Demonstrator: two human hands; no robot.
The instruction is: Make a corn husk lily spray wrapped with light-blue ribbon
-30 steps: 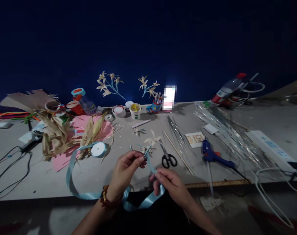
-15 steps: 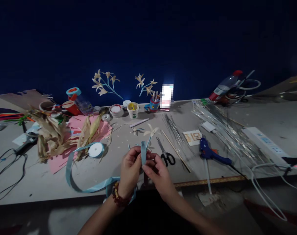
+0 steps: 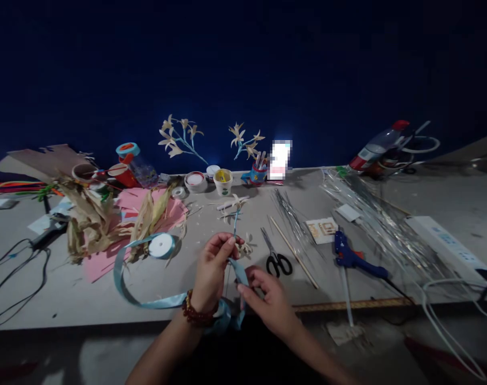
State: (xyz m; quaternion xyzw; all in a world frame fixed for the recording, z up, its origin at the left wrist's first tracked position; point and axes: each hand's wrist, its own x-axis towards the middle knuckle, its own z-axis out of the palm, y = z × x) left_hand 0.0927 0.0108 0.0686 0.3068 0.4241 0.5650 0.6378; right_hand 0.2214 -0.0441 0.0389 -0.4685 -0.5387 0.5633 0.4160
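Observation:
My left hand [image 3: 212,270] is closed, thumb and fingers pinching the thin blue-wrapped stem of a pale flower [image 3: 237,202], which points away from me. Light blue ribbon [image 3: 238,271] runs from the stem to my right hand [image 3: 269,299], whose thumb and fingers are closed on it. More ribbon loops left across the table to its white-centred roll [image 3: 161,246]. Part of it hangs under my left wrist, beside a beaded bracelet [image 3: 198,310]. Black-handled scissors [image 3: 279,263] lie just right of my hands, and some pale scraps [image 3: 245,247] lie behind my fingers.
Dried corn husks [image 3: 89,224] and pink paper [image 3: 97,266] lie at left. Flower sprays [image 3: 183,141], small tubs [image 3: 223,182] and a lit phone [image 3: 279,160] stand at the back. Rightward are wires [image 3: 294,219], a stick [image 3: 295,254], a blue glue gun [image 3: 356,256] and a power strip [image 3: 448,243].
The flower has tipped away from me and its stem is now upright in my left fingers. My right hand has drawn the ribbon down and right. The view has shifted slightly left.

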